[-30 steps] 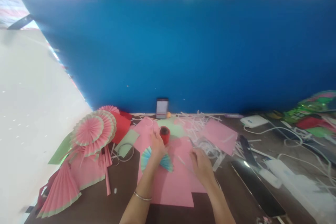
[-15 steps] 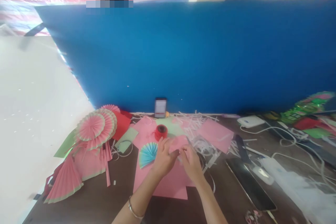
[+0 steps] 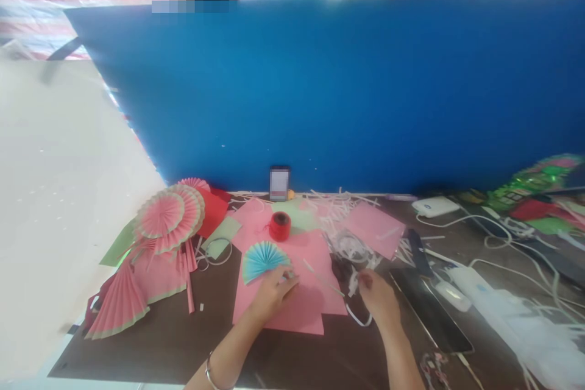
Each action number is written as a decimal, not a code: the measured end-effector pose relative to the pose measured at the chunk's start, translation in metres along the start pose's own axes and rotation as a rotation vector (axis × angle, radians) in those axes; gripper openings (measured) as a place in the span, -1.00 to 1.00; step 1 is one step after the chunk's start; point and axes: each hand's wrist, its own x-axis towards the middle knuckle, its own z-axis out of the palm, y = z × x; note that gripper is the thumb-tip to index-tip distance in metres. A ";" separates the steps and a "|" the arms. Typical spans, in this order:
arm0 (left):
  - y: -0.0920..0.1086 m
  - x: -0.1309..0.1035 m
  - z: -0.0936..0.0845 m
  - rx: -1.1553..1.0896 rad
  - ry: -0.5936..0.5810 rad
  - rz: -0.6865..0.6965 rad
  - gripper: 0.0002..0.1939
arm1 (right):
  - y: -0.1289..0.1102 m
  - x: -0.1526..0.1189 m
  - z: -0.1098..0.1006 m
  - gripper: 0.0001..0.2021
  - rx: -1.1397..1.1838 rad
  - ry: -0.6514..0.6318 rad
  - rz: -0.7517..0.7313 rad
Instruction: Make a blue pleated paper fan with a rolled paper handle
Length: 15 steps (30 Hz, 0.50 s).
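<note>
Work in your head view centres on a blue pleated fan [image 3: 262, 261], spread open on pink sheets [image 3: 301, 317]. Your left hand [image 3: 273, 294] is at its lower right edge, fingers curled and close together; whether they grip it cannot be told. Your right hand [image 3: 380, 300] is right of the sheets, fingertips narrowed beside a white scrap [image 3: 353, 283]; whether they hold it is unclear. A thin pale strip [image 3: 323, 278] lies slantwise between your hands, and a red spool [image 3: 280, 228] stands just beyond the fan. Pink-and-green fans [image 3: 159, 213] are piled to your left; a black phone [image 3: 432, 312] lies to your right.
</note>
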 end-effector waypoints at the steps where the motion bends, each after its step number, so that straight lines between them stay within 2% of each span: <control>1: 0.000 -0.001 0.001 -0.028 -0.005 0.008 -0.76 | 0.002 0.000 -0.001 -0.80 0.002 0.038 0.018; 8: -0.001 -0.001 0.000 -0.093 -0.016 -0.011 -0.79 | 0.027 0.018 -0.016 -0.64 0.048 0.348 0.189; 11: 0.001 0.002 -0.002 -0.092 0.003 0.005 -0.79 | 0.016 0.014 -0.013 -0.53 0.009 0.517 0.043; 12: 0.002 0.002 -0.003 -0.092 0.003 0.007 -0.79 | 0.009 0.010 -0.010 -0.56 -0.005 0.527 -0.034; 13: 0.002 0.003 -0.003 -0.092 0.001 0.008 -0.78 | 0.000 0.006 -0.006 -0.62 -0.033 0.464 -0.117; 15: 0.002 0.003 -0.004 -0.093 -0.011 0.005 -0.78 | -0.019 0.000 0.001 -0.71 -0.169 0.245 -0.225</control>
